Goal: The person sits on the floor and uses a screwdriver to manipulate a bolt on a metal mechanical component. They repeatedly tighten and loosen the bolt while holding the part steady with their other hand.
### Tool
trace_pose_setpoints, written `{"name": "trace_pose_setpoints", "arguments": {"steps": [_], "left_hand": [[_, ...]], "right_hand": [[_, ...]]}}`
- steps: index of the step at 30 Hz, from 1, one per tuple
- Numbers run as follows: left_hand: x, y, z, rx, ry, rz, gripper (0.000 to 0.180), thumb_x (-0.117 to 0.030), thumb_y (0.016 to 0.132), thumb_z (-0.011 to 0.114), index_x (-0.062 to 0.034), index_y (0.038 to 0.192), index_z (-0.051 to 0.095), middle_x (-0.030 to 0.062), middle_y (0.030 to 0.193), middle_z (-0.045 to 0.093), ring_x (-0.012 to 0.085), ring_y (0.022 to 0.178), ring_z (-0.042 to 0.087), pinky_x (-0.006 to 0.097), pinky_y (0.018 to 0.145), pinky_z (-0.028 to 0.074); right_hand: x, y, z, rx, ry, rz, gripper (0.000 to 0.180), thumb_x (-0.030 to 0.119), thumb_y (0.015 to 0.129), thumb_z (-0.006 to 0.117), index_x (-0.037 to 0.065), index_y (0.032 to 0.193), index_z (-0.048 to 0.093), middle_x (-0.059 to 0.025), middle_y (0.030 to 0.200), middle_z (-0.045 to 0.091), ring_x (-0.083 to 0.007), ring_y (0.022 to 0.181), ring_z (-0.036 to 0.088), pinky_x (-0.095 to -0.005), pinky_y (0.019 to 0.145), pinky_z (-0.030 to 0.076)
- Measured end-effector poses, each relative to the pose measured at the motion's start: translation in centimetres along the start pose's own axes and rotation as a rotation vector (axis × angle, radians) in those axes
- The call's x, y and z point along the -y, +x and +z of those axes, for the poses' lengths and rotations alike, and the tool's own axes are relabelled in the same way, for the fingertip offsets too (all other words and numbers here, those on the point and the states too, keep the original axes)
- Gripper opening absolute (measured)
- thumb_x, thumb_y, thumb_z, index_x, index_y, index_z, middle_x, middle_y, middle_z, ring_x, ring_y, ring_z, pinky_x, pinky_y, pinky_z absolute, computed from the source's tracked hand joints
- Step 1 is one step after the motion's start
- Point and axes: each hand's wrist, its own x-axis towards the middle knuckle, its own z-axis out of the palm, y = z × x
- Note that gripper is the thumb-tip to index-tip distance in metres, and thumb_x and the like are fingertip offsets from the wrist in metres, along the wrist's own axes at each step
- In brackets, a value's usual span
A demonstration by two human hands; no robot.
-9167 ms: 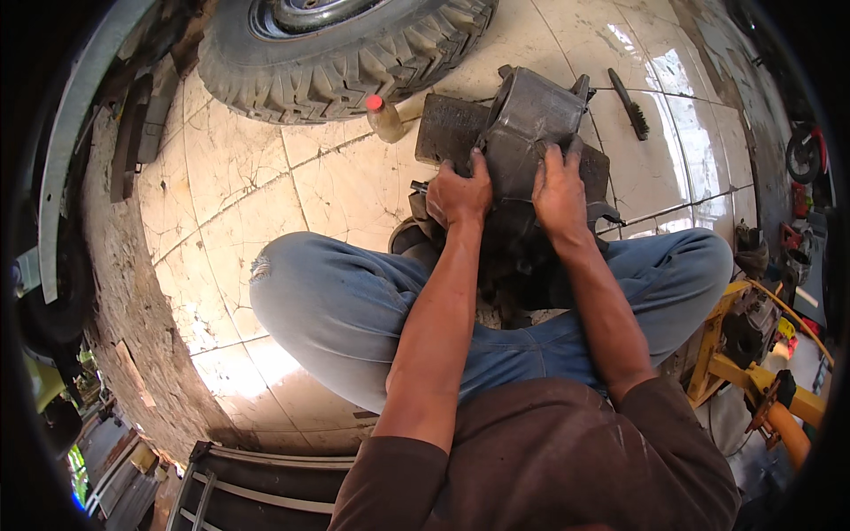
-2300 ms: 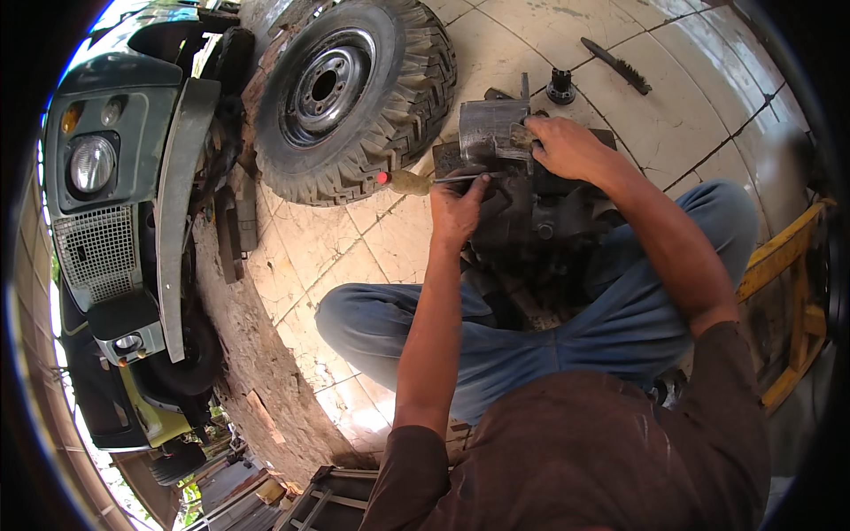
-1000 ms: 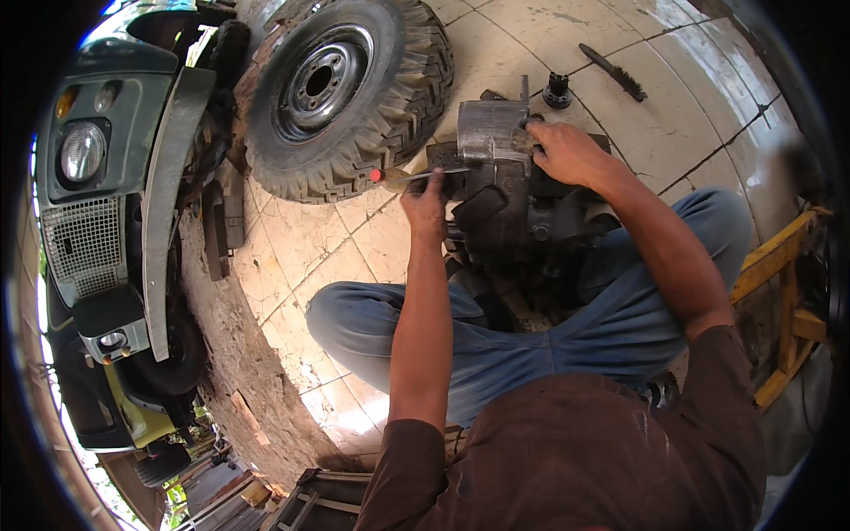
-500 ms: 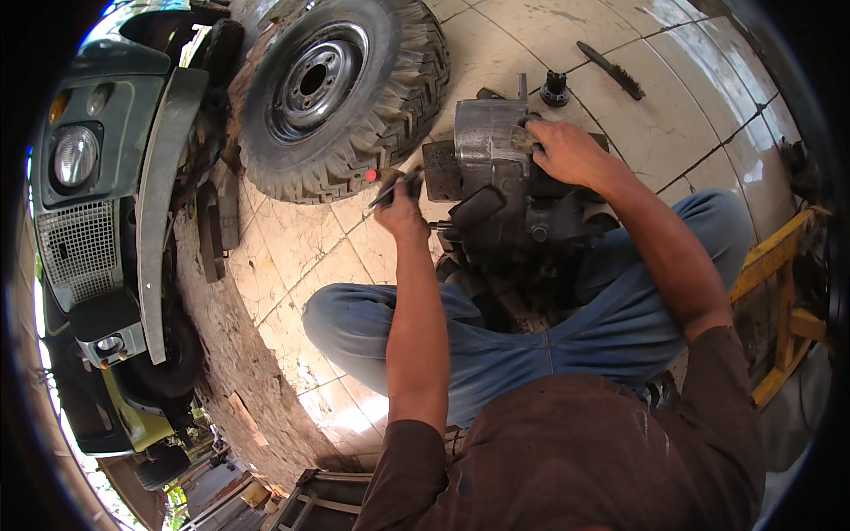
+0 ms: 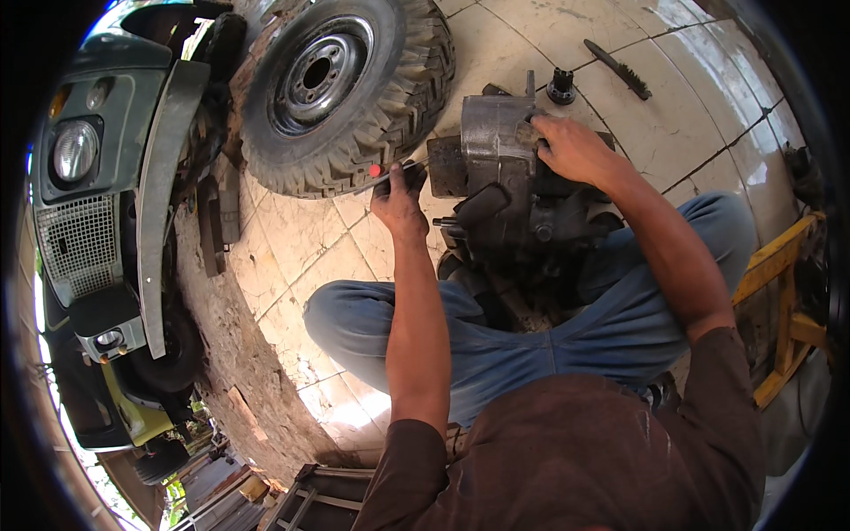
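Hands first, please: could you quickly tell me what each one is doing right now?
Left hand: closed on a red-tipped tool.
Right hand: gripping the greasy metal housing.

Floor [image 5: 531,35]: large pale glazed tiles, dark grout lines, stained and scuffed; bright glare patches at upper right and near lower centre. Tiled area ends at a rough concrete edge [image 5: 239,354] running down the left, crumbled and dirty.

Upper centre: a knobby tyre on a dark steel rim [image 5: 341,84] lies flat on the tiles. Left: front of a dull green vehicle [image 5: 97,177] with round headlamp, mesh grille and grey bumper. Top right: a wire brush [image 5: 618,69] and a small black socket-like part [image 5: 560,88] on the tiles. Right edge: yellow metal frame [image 5: 784,301]. Daylight, no lamps visible; greenery at lower left.
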Motion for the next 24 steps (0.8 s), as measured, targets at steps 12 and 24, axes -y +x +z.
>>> {"name": "trace_pose_setpoints", "arguments": {"steps": [12,24], "left_hand": [[1.5,0.4,-2.2,-0.111,0.487,0.107,0.021,-0.009,0.097,0.064,0.0101,0.107,0.066,0.0169,0.095,0.073,0.0219,0.084,0.069,0.034,0.078,0.053],[4.7,-2.7,-2.0,0.133,0.988,0.366,0.026,-0.020,0.101,0.055,0.0012,0.113,0.064,0.0264,0.103,0.070,0.0467,0.096,0.065,0.053,0.084,0.050]], "right_hand": [[0.4,0.2,0.6,-0.084,-0.005,-0.038,0.032,0.017,0.091,0.064,-0.001,0.117,0.058,-0.0223,0.117,0.066,-0.0436,0.110,0.062,-0.0538,0.092,0.050],[6.2,6.7,1.4,0.096,0.001,0.014,0.043,0.025,0.098,0.059,0.005,0.136,0.052,-0.0279,0.108,0.069,-0.0476,0.105,0.064,-0.0543,0.090,0.051]]}}
